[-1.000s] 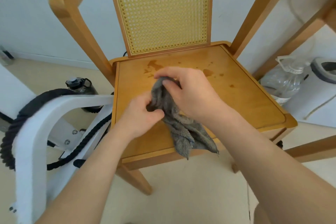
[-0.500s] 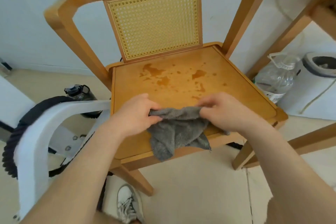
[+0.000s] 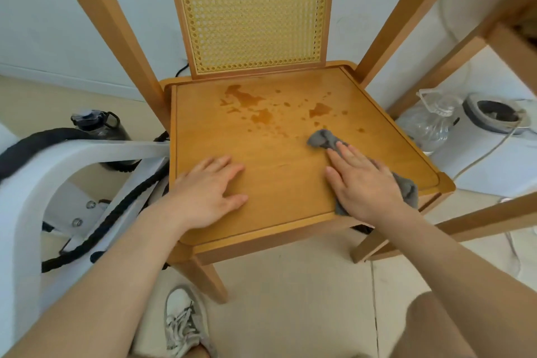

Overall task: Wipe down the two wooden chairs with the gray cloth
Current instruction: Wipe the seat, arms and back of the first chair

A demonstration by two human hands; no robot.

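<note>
Hands parted: left hand (image 3: 207, 187) flat on seat (image 3: 276, 151); right hand (image 3: 363, 183) flat, pressing cloth (image 3: 322, 138).

No legible text, label, brand, number or sign on anything here.

A dark water bottle (image 3: 98, 125) stands on the floor at nine o'clock, behind a white frame (image 3: 32, 183) wound with black rope (image 3: 122, 212). A clear plastic jug (image 3: 433, 122) sits at three o'clock; a white sneaker (image 3: 181, 325) at six.
</note>
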